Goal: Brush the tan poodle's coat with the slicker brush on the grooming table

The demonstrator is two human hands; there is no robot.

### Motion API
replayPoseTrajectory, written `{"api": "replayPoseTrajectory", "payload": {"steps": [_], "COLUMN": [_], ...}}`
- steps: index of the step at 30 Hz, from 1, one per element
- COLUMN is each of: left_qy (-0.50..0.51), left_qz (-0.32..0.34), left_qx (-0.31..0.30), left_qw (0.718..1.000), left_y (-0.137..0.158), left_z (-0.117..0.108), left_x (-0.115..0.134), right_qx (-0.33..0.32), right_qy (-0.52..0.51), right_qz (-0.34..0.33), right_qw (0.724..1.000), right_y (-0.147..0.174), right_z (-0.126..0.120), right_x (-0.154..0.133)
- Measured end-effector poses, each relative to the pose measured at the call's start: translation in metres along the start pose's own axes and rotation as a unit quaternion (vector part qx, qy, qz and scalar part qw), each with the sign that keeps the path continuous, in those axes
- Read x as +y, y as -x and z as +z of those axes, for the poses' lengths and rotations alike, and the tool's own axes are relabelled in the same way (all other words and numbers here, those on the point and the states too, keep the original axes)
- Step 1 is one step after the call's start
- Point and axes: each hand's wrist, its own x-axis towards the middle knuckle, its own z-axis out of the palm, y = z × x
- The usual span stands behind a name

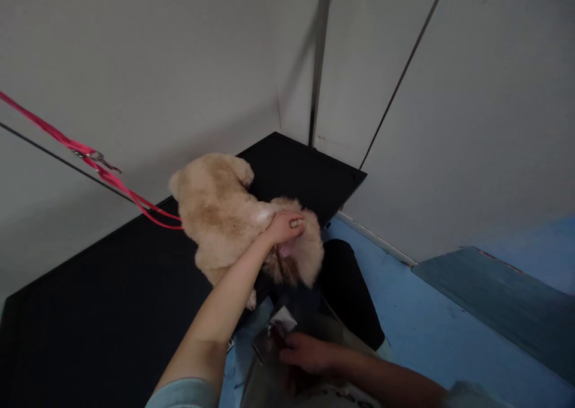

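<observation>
A cream-coloured dog [224, 207] with short, clipped body fur is on a black table [112, 312], its fluffier head toward the table's front edge. My left hand [286, 227] is closed on the dog's head, fingers bent into the fur; pinkish skin and darker brown hair show just below it. Lower down, before my lap, my right hand [305, 354] grips the dark red handle of what looks like a slicker brush [283, 319]. Its flat, pale rectangular head points up toward the dog without touching it. The fingers' undersides are in shadow.
A pink leash [112, 177] with a metal clip [101, 158] runs from the upper left to the dog. A metal post [318, 66] rises at the table's back corner, by grey walls. My dark-clothed knee [348, 288] is beside the table, over a blue floor [404, 312].
</observation>
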Motion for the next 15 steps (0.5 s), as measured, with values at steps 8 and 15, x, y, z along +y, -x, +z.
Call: {"api": "replayPoseTrajectory", "payload": {"steps": [8, 15], "left_qy": [0.272, 0.267], "left_qz": [-0.044, -0.148], "left_qx": [0.061, 0.291], "left_qw": [0.959, 0.907], "left_y": [0.003, 0.091], "left_z": [-0.01, 0.007], "left_x": [0.003, -0.005], "right_qx": [0.161, 0.036], "right_qy": [-0.086, -0.108], "right_qz": [-0.045, 0.082], "right_qw": [0.982, 0.99], "right_y": [-0.014, 0.031], "right_z": [-0.059, -0.035], "right_x": [-0.016, 0.051]}}
